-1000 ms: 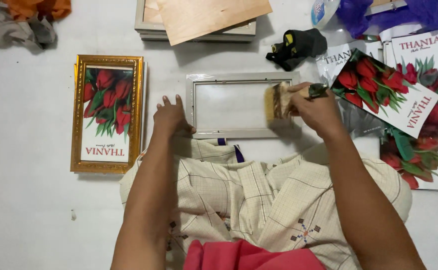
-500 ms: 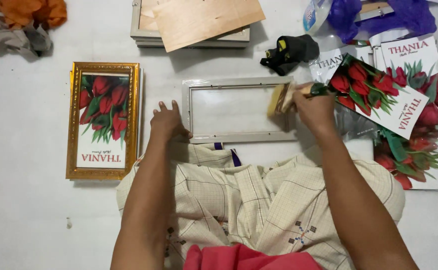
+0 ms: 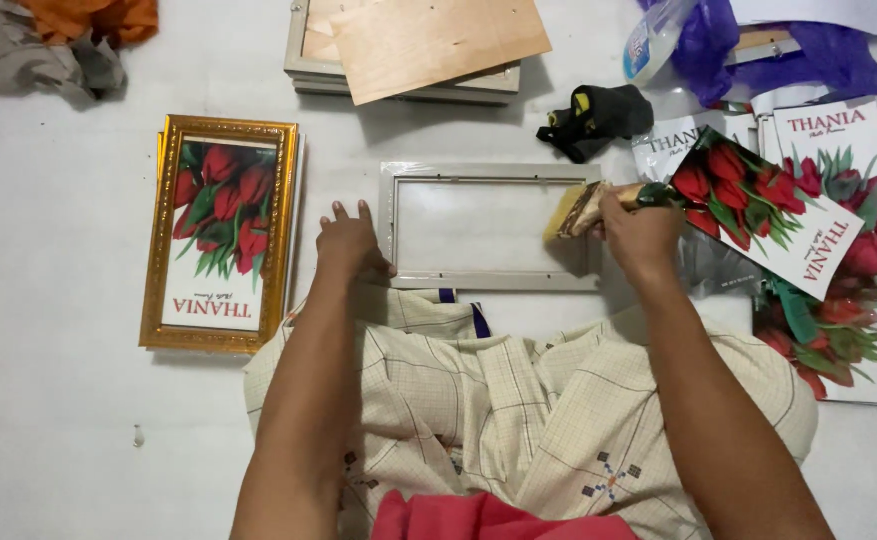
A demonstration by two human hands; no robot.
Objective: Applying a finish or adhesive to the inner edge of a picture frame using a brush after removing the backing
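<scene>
An unpainted grey picture frame (image 3: 489, 172) lies flat on the white floor in front of my knees. My left hand (image 3: 347, 245) presses down on its left edge, fingers spread. My right hand (image 3: 641, 228) grips a wide paintbrush (image 3: 581, 208) whose bristles rest on the frame's right side. A finished gold frame (image 3: 221, 232) with a red tulip print lies to the left.
Loose tulip prints (image 3: 769, 205) are piled at the right. A stack of frames under a plywood sheet (image 3: 429, 40) sits at the top. A black cloth (image 3: 597, 115), purple plastic bag (image 3: 789, 50) and crumpled orange and grey rags (image 3: 49, 35) lie around.
The brush in my right hand has shifted slightly along the frame's right side. My left hand stays on the left edge. The view has tilted a little.
</scene>
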